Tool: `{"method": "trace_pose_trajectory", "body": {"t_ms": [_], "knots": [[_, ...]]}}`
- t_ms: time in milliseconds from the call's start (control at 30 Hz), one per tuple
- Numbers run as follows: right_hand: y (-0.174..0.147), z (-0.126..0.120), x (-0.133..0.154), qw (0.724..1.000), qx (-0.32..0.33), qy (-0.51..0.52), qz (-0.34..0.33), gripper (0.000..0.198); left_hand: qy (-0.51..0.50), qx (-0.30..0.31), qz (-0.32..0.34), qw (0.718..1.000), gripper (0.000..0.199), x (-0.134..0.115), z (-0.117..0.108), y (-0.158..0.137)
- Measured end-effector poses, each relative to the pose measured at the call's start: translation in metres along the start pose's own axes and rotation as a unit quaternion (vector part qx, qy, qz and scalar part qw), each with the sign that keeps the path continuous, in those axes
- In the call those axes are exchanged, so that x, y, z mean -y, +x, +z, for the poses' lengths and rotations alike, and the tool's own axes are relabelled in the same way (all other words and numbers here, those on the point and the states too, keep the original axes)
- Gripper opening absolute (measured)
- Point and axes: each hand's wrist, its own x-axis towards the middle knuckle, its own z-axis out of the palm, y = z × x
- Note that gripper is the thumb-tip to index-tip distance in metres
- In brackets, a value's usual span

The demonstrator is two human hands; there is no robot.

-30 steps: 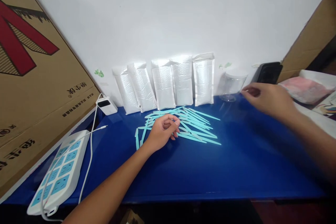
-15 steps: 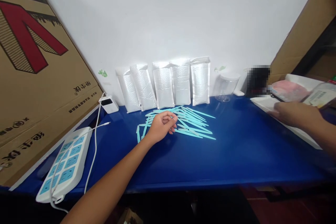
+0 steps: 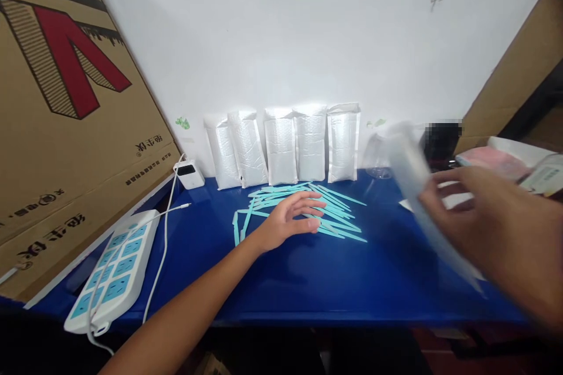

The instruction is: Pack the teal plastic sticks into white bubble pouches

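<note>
Right hand (image 3: 497, 217) pinching blurred white bag (image 3: 411, 170), right side of table (image 3: 352, 287); left hand (image 3: 290, 220) spread over blue sticks (image 3: 341, 211). Best pinch lightly, steady bag.

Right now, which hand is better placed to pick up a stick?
Left, I'd say. The left hand is over the sticks, fingers spread, with nothing visible in it. The right hand is off to the right, holding a white packet, blurred.

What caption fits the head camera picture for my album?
Left hand open over turquoise sticks, right hand holding a blurred whitish thing.
</note>
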Motion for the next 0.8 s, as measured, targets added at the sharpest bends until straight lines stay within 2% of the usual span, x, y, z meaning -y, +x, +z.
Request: {"method": "trace_pose_trajectory", "body": {"t_ms": [67, 167, 233, 300, 333, 400, 433, 533, 567, 600, 633, 667, 733, 800], "knots": [[-0.014, -0.002, 0.044, 0.996, -0.010, 0.053, -0.076, 0.022, -0.015, 0.025, -0.001, 1.000, 0.073, 0.001, 0.003, -0.001], [-0.027, 0.011, 0.091, 0.972, -0.012, 0.098, -0.213, 0.019, -0.048, 0.027, 0.003, 0.999, 0.089, 0.010, 0.005, -0.001], [-0.034, 0.019, 0.113, 0.953, -0.029, 0.144, -0.263, 0.019, -0.060, 0.007, 0.011, 0.998, 0.086, 0.015, 0.004, -0.001], [-0.039, 0.023, 0.131, 0.934, -0.005, 0.217, -0.284, 0.015, -0.053, -0.031, 0.010, 0.998, 0.071, 0.017, 0.004, -0.001], [-0.040, 0.023, 0.138, 0.923, 0.029, 0.267, -0.277, 0.013, -0.053, -0.050, 0.006, 0.997, 0.061, 0.017, 0.004, -0.001], [-0.040, 0.022, 0.149, 0.887, 0.119, 0.386, -0.223, 0.016, -0.084, -0.073, 0.000, 0.994, 0.046, 0.015, 0.004, -0.001], [-0.038, 0.022, 0.153, 0.858, 0.168, 0.450, -0.181, 0.019, -0.113, -0.077, -0.005, 0.991, 0.040, 0.013, 0.005, -0.001], [-0.028, 0.026, 0.154, 0.743, 0.283, 0.604, -0.053, 0.019, -0.205, -0.082, -0.034, 0.975, 0.026, 0.010, 0.006, 0.002], [-0.025, 0.029, 0.152, 0.712, 0.305, 0.632, -0.022, 0.020, -0.225, -0.081, -0.047, 0.970, 0.028, 0.010, 0.006, 0.003], [-0.021, 0.033, 0.149, 0.694, 0.320, 0.645, 0.002, 0.022, -0.238, -0.077, -0.061, 0.966, 0.030, 0.010, 0.006, 0.003], [-0.016, 0.037, 0.145, 0.695, 0.323, 0.643, 0.017, 0.024, -0.243, -0.075, -0.076, 0.964, 0.031, 0.010, 0.006, 0.004], [-0.012, 0.041, 0.140, 0.713, 0.311, 0.628, 0.018, 0.025, -0.243, -0.079, -0.091, 0.963, 0.030, 0.011, 0.006, 0.005], [-0.001, 0.050, 0.129, 0.785, 0.249, 0.567, -0.021, 0.025, -0.229, -0.104, -0.111, 0.961, 0.030, 0.012, 0.006, 0.005], [0.011, 0.057, 0.117, 0.845, 0.194, 0.487, -0.105, 0.027, -0.208, -0.134, -0.115, 0.962, 0.037, 0.013, 0.005, 0.005]]}}
